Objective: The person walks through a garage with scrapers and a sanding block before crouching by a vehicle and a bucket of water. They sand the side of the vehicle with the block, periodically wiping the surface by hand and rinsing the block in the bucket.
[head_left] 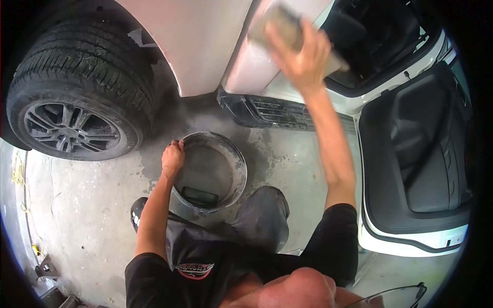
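My right hand [303, 59] is raised against the pinkish-white car body panel [254, 64], its fingers around a blurred, greyish-tan block [280, 28]. Below, my left hand [173, 155] grips the left rim of a round bucket [239, 169] on the floor, with the fingers curled over the edge. Murky grey liquid [205, 167] lies in the bucket, and a dark oblong object [200, 195] rests inside near the side closest to me.
A large black tyre [77, 66] with a grey wheel stands at the left. At the right, a car door [426, 154] hangs open beside the cabin. A yellow cord [19, 169] lies at the far left. Damp patches mark the concrete floor [92, 205].
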`<state>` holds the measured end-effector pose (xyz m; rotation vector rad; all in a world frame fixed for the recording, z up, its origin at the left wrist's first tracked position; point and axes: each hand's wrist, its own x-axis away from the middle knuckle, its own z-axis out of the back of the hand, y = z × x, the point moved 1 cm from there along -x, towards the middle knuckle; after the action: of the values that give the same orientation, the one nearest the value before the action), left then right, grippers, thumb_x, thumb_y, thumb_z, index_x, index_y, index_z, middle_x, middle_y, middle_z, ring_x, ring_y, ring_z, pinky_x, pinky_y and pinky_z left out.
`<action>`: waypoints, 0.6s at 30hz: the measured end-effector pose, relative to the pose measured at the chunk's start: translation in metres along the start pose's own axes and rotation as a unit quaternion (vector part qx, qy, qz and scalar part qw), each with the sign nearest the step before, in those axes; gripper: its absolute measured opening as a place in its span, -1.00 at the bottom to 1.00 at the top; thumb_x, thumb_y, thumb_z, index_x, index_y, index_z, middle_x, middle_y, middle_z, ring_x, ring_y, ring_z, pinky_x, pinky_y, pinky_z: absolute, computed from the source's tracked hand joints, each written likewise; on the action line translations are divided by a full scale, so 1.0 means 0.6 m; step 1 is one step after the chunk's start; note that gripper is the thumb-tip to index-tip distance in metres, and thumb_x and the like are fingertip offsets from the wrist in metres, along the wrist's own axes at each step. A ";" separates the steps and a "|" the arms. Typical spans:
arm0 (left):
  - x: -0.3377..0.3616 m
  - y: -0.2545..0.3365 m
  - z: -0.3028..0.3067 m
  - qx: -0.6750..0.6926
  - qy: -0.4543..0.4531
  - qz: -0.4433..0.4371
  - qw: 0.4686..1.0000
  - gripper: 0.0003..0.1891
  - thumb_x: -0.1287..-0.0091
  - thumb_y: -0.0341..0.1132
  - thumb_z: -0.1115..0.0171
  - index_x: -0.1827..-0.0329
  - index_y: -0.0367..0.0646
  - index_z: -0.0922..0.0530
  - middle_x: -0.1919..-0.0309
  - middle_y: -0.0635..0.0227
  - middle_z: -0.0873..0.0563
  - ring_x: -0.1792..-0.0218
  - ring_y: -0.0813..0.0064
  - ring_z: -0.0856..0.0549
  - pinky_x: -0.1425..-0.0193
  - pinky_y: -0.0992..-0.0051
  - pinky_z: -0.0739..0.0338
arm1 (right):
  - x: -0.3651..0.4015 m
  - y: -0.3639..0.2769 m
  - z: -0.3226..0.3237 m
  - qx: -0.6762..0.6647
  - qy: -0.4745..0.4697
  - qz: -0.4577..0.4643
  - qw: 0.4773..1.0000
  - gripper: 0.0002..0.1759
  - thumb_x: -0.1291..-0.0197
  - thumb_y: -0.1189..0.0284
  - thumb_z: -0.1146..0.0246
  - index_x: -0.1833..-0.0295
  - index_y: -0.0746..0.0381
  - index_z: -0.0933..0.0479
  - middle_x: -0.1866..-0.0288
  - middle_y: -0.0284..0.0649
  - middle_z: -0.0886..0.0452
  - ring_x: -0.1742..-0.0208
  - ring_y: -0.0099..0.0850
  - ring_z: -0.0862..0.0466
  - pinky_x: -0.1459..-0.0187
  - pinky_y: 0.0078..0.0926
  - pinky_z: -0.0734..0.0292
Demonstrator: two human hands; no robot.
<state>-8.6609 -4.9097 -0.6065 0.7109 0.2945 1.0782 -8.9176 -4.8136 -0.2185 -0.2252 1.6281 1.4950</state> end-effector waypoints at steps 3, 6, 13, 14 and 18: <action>0.008 -0.003 -0.007 0.015 -0.008 0.007 1.000 -0.48 -0.58 0.07 0.12 -0.01 -0.26 -0.57 0.11 -0.21 -0.71 0.01 -0.23 -0.68 -0.10 -0.05 -0.56 | -0.145 0.067 -0.020 0.053 0.076 -0.016 0.996 -0.30 -0.14 0.09 -0.44 -0.45 -0.29 -0.46 -0.32 0.03 -0.40 -0.15 -0.07 -0.46 0.00 -0.16 -0.41; 0.011 -0.005 -0.005 0.023 0.000 0.001 1.000 -0.48 -0.58 0.07 0.12 -0.02 -0.25 -0.57 0.09 -0.20 -0.71 0.00 -0.23 -0.68 -0.11 -0.04 -0.56 | -0.085 0.017 -0.023 0.061 0.051 -0.050 0.996 -0.43 -0.28 0.02 -0.29 -0.43 -0.35 -0.47 -0.30 0.06 -0.41 -0.14 -0.10 -0.45 -0.01 -0.14 -0.40; 0.004 0.001 0.004 0.005 -0.006 0.000 1.000 -0.50 -0.58 0.05 0.12 -0.02 -0.24 -0.58 0.05 -0.20 -0.71 0.00 -0.24 -0.68 -0.11 -0.03 -0.57 | 0.001 -0.022 -0.004 -0.027 -0.013 -0.005 1.000 -0.39 -0.19 0.03 -0.37 -0.40 -0.40 -0.49 -0.30 0.07 -0.38 -0.15 -0.02 -0.46 -0.06 -0.06 -0.42; 0.006 0.000 0.002 0.013 -0.001 0.001 1.000 -0.50 -0.58 0.06 0.12 -0.01 -0.24 -0.58 0.07 -0.20 -0.71 0.01 -0.24 -0.68 -0.11 -0.03 -0.57 | -0.057 0.016 -0.010 0.058 0.001 0.002 0.998 -0.41 -0.21 0.03 -0.37 -0.39 -0.41 -0.50 -0.23 -0.02 -0.46 -0.03 -0.11 -0.49 0.11 -0.09 -0.39; 0.013 -0.003 -0.003 0.021 -0.001 -0.003 1.000 -0.50 -0.58 0.06 0.12 -0.01 -0.24 -0.58 0.09 -0.20 -0.72 0.01 -0.23 -0.69 -0.10 -0.03 -0.57 | -0.199 0.059 -0.005 0.080 0.089 -0.111 0.987 -0.25 -0.22 0.12 -0.40 -0.54 -0.26 -0.34 -0.33 0.05 -0.38 -0.24 -0.09 -0.44 -0.12 -0.11 -0.47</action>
<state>-8.6570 -4.9024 -0.6080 0.7482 0.3176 1.0671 -8.8719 -4.8565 -0.1109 -0.4458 1.7913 1.1966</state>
